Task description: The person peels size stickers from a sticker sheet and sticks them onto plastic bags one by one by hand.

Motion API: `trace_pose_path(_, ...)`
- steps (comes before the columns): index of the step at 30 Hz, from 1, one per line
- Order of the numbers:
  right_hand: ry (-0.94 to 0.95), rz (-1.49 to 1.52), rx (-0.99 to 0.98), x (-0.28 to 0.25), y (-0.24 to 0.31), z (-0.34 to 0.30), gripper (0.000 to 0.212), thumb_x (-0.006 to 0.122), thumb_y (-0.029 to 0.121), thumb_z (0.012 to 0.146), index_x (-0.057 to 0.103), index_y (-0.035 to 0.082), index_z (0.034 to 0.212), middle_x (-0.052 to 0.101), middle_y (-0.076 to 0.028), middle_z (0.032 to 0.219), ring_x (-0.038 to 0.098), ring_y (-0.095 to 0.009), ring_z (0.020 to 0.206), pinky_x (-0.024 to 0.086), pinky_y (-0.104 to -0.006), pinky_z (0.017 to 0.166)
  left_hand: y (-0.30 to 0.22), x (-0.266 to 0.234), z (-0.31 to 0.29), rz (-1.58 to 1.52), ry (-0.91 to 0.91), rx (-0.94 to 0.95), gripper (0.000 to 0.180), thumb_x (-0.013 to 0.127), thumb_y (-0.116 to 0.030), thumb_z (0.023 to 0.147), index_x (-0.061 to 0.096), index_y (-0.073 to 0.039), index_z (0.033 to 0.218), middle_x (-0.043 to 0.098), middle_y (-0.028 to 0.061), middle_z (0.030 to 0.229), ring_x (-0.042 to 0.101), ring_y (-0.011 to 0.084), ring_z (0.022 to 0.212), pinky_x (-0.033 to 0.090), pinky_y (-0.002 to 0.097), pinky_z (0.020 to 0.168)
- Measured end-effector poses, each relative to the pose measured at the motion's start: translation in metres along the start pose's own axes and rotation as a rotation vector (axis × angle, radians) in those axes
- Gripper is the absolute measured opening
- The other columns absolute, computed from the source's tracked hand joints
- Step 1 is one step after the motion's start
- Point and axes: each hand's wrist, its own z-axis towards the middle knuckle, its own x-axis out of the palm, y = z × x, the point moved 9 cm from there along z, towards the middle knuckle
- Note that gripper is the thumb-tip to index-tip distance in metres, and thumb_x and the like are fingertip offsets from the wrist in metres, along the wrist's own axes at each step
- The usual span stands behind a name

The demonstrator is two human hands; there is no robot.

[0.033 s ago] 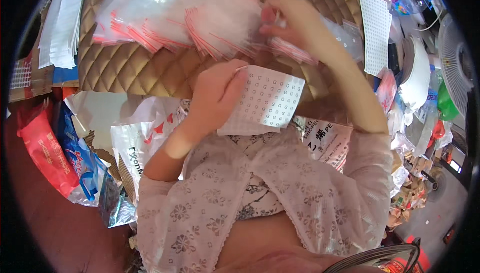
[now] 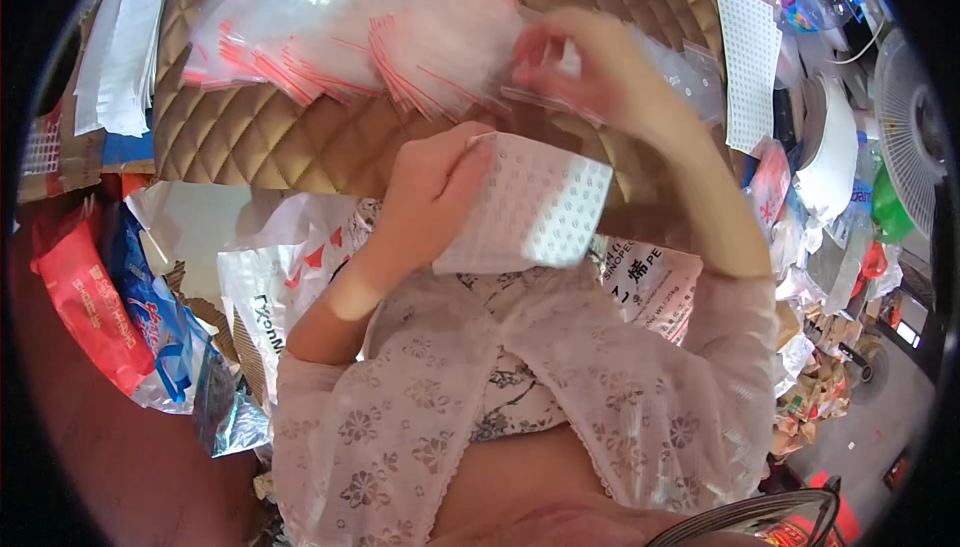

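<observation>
In the head view, the left hand (image 2: 432, 182) is clamped on a white printed sheet (image 2: 548, 202), on the near side of the heap of clear red-edged bags (image 2: 320, 32) on the quilted worktop (image 2: 270, 147). Apart from it, the right hand (image 2: 590, 72) is by the heap's right edge, too blurred for me to tell if it grips anything.

My left hand (image 2: 432, 192) could pass left over the quilted mat (image 2: 250, 152). Bag pile (image 2: 330, 32) blocks straight ahead.

Glossy clear plastic bags (image 2: 440, 32), smooth paper sheet (image 2: 545, 202), quilted cover (image 2: 270, 152) (leather-like, softly shiny).
</observation>
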Motion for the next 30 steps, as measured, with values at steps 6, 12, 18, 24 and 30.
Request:
trace_pose_path(6, -0.161, 0.028, -0.265, 0.015, 0.055, -0.058, 0.02, 0.067, -0.004, 0.071, 0.064, 0.003, 0.089, 0.059, -0.009, 0.083, 0.058, -0.023, 0.073, 0.048, -0.0324, 0.063, 0.011, 0.021, -0.004, -0.438, 0.036, -0.18, 0.027, 0.046, -0.015, 0.093, 0.059, 0.008, 0.097, 0.06, 0.0086, 0.071, 0.052, 0.0077, 0.066, 0.042, 0.0263, 0.059)
trace_pose_path(12, -0.38, -0.239, -0.584, 0.019, 0.071, -0.073, 0.013, 0.065, -0.003, 0.073, 0.064, 0.004, 0.085, 0.059, -0.008, 0.083, 0.057, -0.022, 0.071, 0.046, -0.0328, 0.06, 0.026, 0.018, -0.013, -0.745, -0.007, -0.368, 0.027, 0.044, -0.015, 0.094, 0.061, 0.006, 0.099, 0.06, 0.0066, 0.074, 0.052, 0.0064, 0.07, 0.043, 0.0252, 0.061)
trace_pose_path(18, -0.306, 0.107, -0.211, -0.007, 0.024, -0.017, 0.015, 0.063, 0.001, 0.077, 0.062, 0.002, 0.092, 0.061, -0.004, 0.085, 0.054, -0.016, 0.069, 0.044, -0.0279, 0.062, 0.019, -0.015, 0.015, 0.102, -0.101, 0.044, 0.022, 0.052, -0.011, 0.085, 0.062, -0.001, 0.102, 0.062, 0.0085, 0.097, 0.057, 0.0183, 0.089, 0.047, 0.0329, 0.077)
trace_pose_path(24, -0.08, -0.34, 0.087, 0.016, -0.038, 0.041, 0.028, 0.072, 0.014, 0.072, 0.055, 0.006, 0.093, 0.061, -0.005, 0.082, 0.058, -0.023, 0.076, 0.045, -0.0347, 0.067, 0.012, 0.007, 0.025, 0.608, -0.069, 0.394, 0.03, 0.061, -0.013, 0.075, 0.061, -0.002, 0.102, 0.059, 0.0099, 0.112, 0.051, 0.0275, 0.109, 0.044, 0.0377, 0.092)
trace_pose_path(30, -0.222, -0.524, -0.183, -0.014, -0.023, 0.032, 0.03, 0.074, 0.018, 0.069, 0.054, 0.008, 0.088, 0.057, -0.008, 0.071, 0.058, -0.028, 0.076, 0.044, -0.0383, 0.065, 0.01, 0.015, 0.026, 0.658, -0.055, 0.383, 0.032, 0.062, -0.014, 0.073, 0.06, -0.003, 0.104, 0.059, 0.008, 0.112, 0.052, 0.0235, 0.107, 0.044, 0.0364, 0.09)
